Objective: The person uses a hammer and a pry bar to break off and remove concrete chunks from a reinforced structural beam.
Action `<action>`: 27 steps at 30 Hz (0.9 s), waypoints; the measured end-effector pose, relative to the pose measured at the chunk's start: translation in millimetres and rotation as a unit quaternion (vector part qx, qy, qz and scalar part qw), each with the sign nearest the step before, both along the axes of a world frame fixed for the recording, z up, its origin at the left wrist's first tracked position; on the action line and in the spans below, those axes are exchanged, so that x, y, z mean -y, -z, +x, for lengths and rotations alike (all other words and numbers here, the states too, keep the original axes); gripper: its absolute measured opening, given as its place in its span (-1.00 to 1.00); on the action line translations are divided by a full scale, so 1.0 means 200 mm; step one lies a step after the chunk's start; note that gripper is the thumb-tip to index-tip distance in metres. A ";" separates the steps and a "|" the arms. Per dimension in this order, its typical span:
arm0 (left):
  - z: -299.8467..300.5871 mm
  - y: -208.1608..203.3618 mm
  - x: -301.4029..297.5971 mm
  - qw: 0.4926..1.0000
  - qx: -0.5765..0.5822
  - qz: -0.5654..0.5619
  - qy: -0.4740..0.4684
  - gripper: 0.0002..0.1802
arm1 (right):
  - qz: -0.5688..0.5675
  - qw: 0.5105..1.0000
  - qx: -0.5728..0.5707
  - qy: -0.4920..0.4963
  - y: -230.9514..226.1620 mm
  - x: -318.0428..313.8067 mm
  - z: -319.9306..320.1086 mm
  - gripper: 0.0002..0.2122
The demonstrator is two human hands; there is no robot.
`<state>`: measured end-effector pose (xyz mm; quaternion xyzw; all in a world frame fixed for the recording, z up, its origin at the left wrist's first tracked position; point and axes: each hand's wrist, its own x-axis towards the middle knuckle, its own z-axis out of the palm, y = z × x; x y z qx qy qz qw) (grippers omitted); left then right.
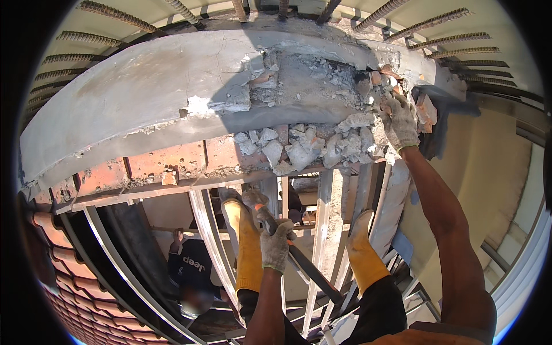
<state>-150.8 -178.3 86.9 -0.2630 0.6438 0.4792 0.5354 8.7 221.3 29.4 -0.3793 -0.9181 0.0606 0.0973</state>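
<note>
A row of flat, orange-red tiles [167, 158], parted by dark gaps, is set along the foot of a broad, curved, grey plastered wall [132, 80]. Toward the right, the row is covered by a heap of jagged, pale grey concrete chunks [300, 154], packed against one another. Farther left, a small, orange broken brick piece [169, 177] is seen near the front edge. On the wall's broken right part, orange-red brick fragments [376, 78] are strewn.
</note>
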 end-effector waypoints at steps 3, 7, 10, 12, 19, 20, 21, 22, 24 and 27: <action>0.01 0.00 0.01 1.000 0.003 -0.001 -0.014 -0.83 | 0.063 0.992 0.071 0.088 -0.13 0.17 -0.11 -0.35; -0.01 0.04 0.02 0.999 -0.022 -0.025 0.008 -0.85 | -0.159 0.965 0.019 -0.206 -0.04 0.73 -0.62 -0.25; 0.00 0.07 0.07 1.000 -0.017 -0.023 0.012 -0.84 | -0.170 0.954 0.039 -0.243 0.07 0.85 -0.75 -0.18; -0.02 0.05 0.04 0.999 -0.010 -0.046 0.011 -0.83 | -0.195 0.950 0.025 -0.244 0.12 0.83 -0.70 -0.24; -0.02 0.04 0.03 0.999 -0.009 -0.043 -0.016 -0.85 | -0.128 0.945 0.180 -0.242 0.10 0.52 -0.27 -0.46; 0.00 0.04 0.02 0.999 -0.009 -0.042 -0.010 -0.85 | -0.105 0.949 0.170 -0.242 0.08 0.46 -0.22 -0.47; 0.00 0.04 0.01 0.999 -0.007 -0.040 -0.009 -0.85 | -0.123 0.944 0.195 -0.235 0.09 0.44 -0.19 -0.46; 0.00 0.03 0.00 0.999 -0.005 -0.038 -0.010 -0.85 | -0.142 0.938 0.219 -0.228 0.10 0.42 -0.17 -0.45; -0.01 0.04 0.02 0.999 -0.003 -0.038 -0.007 -0.85 | -0.182 0.927 0.264 -0.196 0.09 0.40 -0.17 -0.41; -0.01 0.06 0.04 0.999 0.001 -0.046 0.000 -0.84 | -0.188 0.941 0.226 -0.167 0.14 0.37 -0.07 -0.43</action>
